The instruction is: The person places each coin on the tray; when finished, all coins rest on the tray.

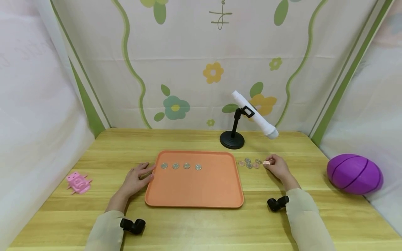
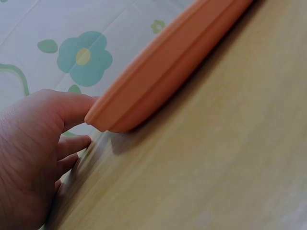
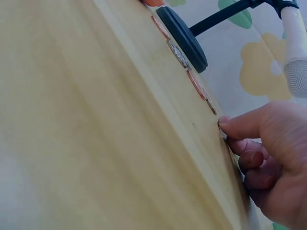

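tray (image 1: 194, 191): matt orange plastic, smooth under my fingers | table (image 1: 201, 223): pale grained wood | coins (image 1: 180, 166): shiny metal | ball (image 1: 354, 173): glossy purple

The tray (image 1: 194, 195) was orange, the ball (image 1: 355, 173) purple, the toy (image 1: 78, 182) pink, the backdrop (image 1: 194, 69) white with green vines and flowers.

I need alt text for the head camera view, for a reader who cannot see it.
A person's right hand pinches a coin beside loose coins on a wooden table, while the left hand touches the edge of an orange tray holding four silver coins in a row.
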Motion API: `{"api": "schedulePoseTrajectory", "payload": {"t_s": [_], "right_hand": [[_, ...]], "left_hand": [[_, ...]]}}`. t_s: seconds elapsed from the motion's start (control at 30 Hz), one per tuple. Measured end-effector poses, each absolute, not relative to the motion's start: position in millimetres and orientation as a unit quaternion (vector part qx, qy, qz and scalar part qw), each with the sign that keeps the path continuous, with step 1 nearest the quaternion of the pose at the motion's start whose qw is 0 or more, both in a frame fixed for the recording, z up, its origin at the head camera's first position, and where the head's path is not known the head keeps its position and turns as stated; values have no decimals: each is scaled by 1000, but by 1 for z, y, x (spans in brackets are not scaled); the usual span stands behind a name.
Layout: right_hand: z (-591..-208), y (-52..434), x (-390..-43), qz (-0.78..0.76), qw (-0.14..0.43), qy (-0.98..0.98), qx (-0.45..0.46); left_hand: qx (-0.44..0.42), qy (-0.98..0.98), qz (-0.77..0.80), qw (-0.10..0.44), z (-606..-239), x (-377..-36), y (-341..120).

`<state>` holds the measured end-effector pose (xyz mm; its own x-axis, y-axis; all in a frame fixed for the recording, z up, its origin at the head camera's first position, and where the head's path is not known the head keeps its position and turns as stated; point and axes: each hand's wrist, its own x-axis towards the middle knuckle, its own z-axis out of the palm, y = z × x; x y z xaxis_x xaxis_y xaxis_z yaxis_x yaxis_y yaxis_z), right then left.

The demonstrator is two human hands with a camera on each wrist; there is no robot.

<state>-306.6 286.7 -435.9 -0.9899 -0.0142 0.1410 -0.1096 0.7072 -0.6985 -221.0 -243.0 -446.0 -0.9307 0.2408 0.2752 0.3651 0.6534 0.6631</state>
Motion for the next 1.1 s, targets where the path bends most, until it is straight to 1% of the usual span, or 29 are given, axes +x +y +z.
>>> {"api": "schedulePoseTrajectory", "payload": {"t_s": [0.23, 0.43, 0.6, 0.73, 0.97, 1.1], "right_hand": [[-438, 290, -301, 408, 66, -910, 38], [-436, 288, -297, 487, 22, -873, 15], [-426, 275, -294, 538, -14, -843, -1], [-414, 257, -295, 549, -26, -835, 28], [-401, 218, -302, 594, -69, -798, 77], [-397, 197, -305, 621, -90, -769, 121]], "left_hand": [[-164, -905, -384, 79, -447, -221, -243], [-162, -907, -381, 78, -447, -221, -243], [-161, -909, -377, 77, -447, -221, -243], [-161, -908, -380, 76, -448, -221, -243], [-165, -908, -378, 80, -448, -221, -244], [-164, -908, -378, 79, -448, -222, -243]]}}
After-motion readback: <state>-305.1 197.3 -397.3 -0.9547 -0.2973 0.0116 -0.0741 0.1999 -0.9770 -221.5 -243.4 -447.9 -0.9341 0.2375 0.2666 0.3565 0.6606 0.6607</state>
